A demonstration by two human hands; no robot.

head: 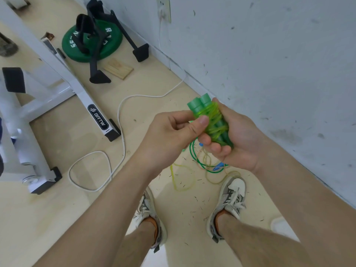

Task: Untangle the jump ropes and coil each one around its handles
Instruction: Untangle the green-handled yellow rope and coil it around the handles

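Overhead, we look down on our two hands raised above the floor [154,105] beside a scuffed wall [269,64]. Our right hand [237,139] is closed around a pair of green handles [200,105] held side by side, their capped ends pointing up and away; the green rope [213,120] is already wound in many turns about their middle. Our left hand [173,130] pinches the coil from the front, thumb pressed on the wraps, seemingly to seat a turn or tuck the loose end. We judge the step in hand to be the finishing of this first coil. Below the hands, between our two shoes, a tangle of ropes [208,164] lies on the floor: green and pale yellow strands looped through one another, with a blue piece [218,167] showing among them. Whether a green strand still runs from the bundle down to that tangle we cannot tell. The next move calls for securing the end under a wrap so that the coil holds, then setting the bundle aside and drawing one strand free of the tangle without tightening its crossings. A white cable [119,116] and a green weight plate [92,42] lie well apart from the work.
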